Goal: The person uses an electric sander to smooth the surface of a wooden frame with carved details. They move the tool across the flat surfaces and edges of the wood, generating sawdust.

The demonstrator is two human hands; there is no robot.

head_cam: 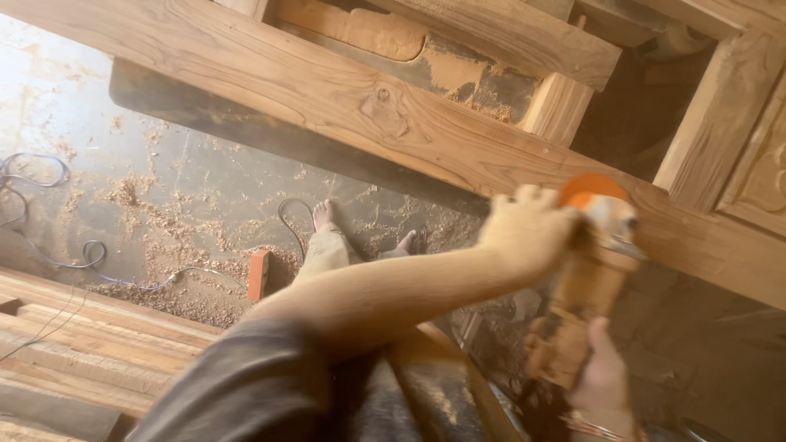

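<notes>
Grinder [583, 278] clenched by left hand [528, 233] and right hand [604, 376] at beam [344, 98]; blurred motion risks gouging

Power tool [585, 270] against long beam [344, 98], planks [90, 344] lower left on floor [164, 188]

The dusty grey concrete floor [188, 176] carries scattered pale sawdust [155, 245], thin looping cables [49, 245], a small orange block [259, 274] and stacked wooden planks [82, 352].
</notes>
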